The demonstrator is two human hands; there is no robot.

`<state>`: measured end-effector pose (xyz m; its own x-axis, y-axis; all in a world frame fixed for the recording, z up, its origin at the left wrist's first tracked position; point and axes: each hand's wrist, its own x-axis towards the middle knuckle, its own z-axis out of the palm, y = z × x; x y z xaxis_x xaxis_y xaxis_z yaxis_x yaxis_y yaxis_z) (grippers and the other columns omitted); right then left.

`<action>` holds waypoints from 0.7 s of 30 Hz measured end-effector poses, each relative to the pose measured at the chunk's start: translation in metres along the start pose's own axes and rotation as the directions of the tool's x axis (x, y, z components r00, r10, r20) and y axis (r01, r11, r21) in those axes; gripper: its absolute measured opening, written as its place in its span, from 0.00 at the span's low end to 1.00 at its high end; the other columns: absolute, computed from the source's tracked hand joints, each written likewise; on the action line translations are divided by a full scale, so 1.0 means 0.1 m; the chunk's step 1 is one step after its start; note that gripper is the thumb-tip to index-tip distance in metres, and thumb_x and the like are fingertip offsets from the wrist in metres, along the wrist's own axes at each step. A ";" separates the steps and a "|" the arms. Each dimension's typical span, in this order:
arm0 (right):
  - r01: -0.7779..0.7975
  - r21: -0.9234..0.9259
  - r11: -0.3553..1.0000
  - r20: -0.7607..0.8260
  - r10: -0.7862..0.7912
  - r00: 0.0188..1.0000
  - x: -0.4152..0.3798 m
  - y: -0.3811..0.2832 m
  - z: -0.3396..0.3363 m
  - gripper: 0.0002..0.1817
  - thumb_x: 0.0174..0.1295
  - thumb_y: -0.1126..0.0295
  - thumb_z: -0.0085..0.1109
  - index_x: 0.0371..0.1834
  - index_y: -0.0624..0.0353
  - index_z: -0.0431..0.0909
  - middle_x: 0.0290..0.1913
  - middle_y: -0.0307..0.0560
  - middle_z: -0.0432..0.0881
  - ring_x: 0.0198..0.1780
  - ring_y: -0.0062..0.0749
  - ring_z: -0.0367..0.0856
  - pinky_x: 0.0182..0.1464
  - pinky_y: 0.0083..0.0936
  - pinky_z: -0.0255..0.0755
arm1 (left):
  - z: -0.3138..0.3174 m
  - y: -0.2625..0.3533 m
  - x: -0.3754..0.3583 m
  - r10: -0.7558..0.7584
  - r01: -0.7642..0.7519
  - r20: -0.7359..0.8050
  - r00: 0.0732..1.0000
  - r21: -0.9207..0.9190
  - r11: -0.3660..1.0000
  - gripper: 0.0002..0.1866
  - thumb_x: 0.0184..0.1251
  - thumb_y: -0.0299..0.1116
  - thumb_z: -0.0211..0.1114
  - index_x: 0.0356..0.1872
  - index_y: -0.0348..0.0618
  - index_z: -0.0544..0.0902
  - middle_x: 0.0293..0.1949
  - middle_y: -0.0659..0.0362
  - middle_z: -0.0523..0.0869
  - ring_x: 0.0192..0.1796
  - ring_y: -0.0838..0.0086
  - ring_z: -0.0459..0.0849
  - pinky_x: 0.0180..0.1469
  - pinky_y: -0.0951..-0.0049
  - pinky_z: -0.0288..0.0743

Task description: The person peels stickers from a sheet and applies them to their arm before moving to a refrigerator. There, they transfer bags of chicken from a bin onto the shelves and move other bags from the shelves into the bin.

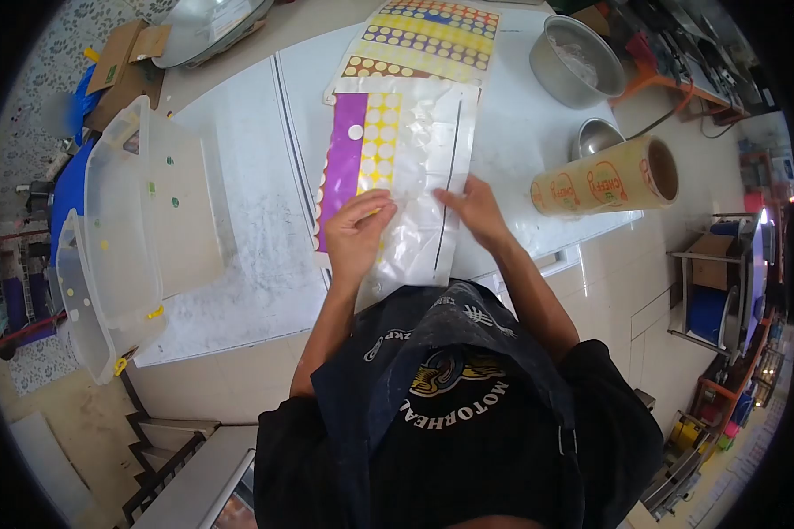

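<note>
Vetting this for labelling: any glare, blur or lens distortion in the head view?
Head view: strong wide-angle curvature, with the corners fading to black; head view: pale glare patches on the glossy sheet; head view: left hand and right hand fairly sharp; head view: smeared blue patch at far left, too blurred to identify.
</note>
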<state>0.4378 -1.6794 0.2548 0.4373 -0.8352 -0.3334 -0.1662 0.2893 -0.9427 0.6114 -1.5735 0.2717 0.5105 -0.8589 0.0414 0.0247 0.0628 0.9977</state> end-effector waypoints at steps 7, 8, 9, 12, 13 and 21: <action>0.048 0.062 0.997 0.158 -0.057 0.986 -0.27 -0.46 0.19 0.16 0.60 0.65 0.62 0.45 0.66 0.78 0.36 0.41 0.81 0.41 0.29 0.76 0.49 0.30 0.68 | -0.14 0.33 0.20 0.506 -0.580 0.290 0.813 0.323 0.748 0.10 0.44 0.22 0.74 0.31 0.42 0.88 0.47 0.55 0.83 0.52 0.65 0.78 0.54 0.64 0.72; -0.134 0.191 0.972 0.299 0.073 0.951 -0.30 -0.49 0.24 0.12 0.62 0.65 0.59 0.44 0.60 0.80 0.38 0.38 0.81 0.41 0.27 0.77 0.46 0.29 0.68 | -0.11 0.35 0.22 0.523 -0.608 0.317 0.791 0.320 0.727 0.09 0.43 0.24 0.74 0.29 0.44 0.89 0.46 0.57 0.83 0.52 0.64 0.77 0.54 0.64 0.71; -0.221 0.334 0.916 0.363 0.092 0.927 -0.29 -0.45 0.26 0.11 0.62 0.65 0.58 0.43 0.59 0.80 0.38 0.39 0.81 0.41 0.26 0.77 0.46 0.28 0.68 | -0.09 0.37 0.25 0.544 -0.638 0.340 0.767 0.316 0.702 0.08 0.42 0.26 0.75 0.27 0.46 0.89 0.45 0.58 0.84 0.52 0.63 0.77 0.54 0.64 0.71; -0.407 0.623 0.668 0.492 0.070 0.868 -0.28 -0.43 0.32 0.08 0.61 0.69 0.59 0.41 0.59 0.79 0.38 0.40 0.81 0.43 0.24 0.78 0.47 0.29 0.69 | -0.10 0.35 0.33 0.570 -0.697 0.419 0.706 0.272 0.663 0.14 0.44 0.23 0.72 0.36 0.49 0.88 0.50 0.58 0.82 0.53 0.63 0.76 0.54 0.64 0.71; -0.367 0.636 0.679 0.453 0.057 0.890 -0.27 -0.42 0.32 0.08 0.61 0.70 0.59 0.41 0.59 0.79 0.39 0.40 0.81 0.42 0.24 0.78 0.47 0.29 0.69 | -0.13 0.32 0.34 0.568 -0.706 0.444 0.693 0.260 0.659 0.18 0.46 0.21 0.71 0.41 0.49 0.87 0.52 0.57 0.80 0.54 0.63 0.75 0.54 0.64 0.71; 0.275 0.032 0.961 0.424 -0.263 0.867 -0.51 -0.60 0.76 0.04 0.56 0.73 0.64 0.33 0.61 0.82 0.30 0.42 0.82 0.32 0.25 0.80 0.39 0.24 0.73 | -0.05 0.11 0.70 -0.287 0.128 0.030 0.958 -0.936 0.329 0.40 0.53 0.58 0.57 0.63 0.44 0.63 0.63 0.51 0.65 0.59 0.57 0.65 0.62 0.50 0.58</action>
<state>0.4928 -1.6190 0.3275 0.7973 -0.6018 -0.0467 -0.0109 0.0630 -0.9980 0.6519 -1.6300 0.2853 0.4562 -0.8555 -0.2448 0.8774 0.3867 0.2840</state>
